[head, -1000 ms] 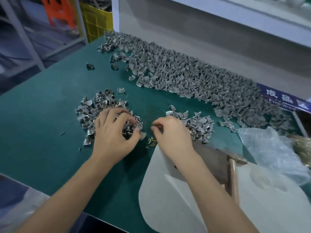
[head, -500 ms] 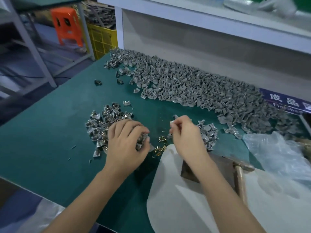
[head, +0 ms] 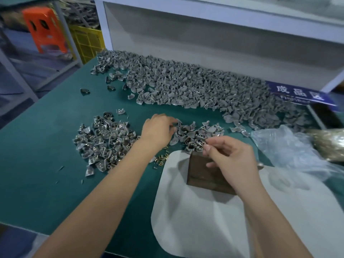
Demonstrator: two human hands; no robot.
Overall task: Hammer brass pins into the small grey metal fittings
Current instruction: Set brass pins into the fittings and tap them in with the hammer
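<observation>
The left hand [head: 158, 127] reaches into the small pile of grey fittings [head: 197, 135], fingers bent (grip unclear). The right hand [head: 232, 155] pinches something tiny over the metal block [head: 201, 174].

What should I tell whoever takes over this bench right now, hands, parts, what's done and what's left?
Left hand reaches into the small middle pile of grey fittings, fingertips on one.
Right hand pinches something small above the dark metal block; too small to name.
Loose brass pins lie on the green mat, by the white sheet's edge.
The pile at left shows brass glints, likely pinned already.
Left to do: the middle pile and the long heap at the back. No hammer clearly in view.
</observation>
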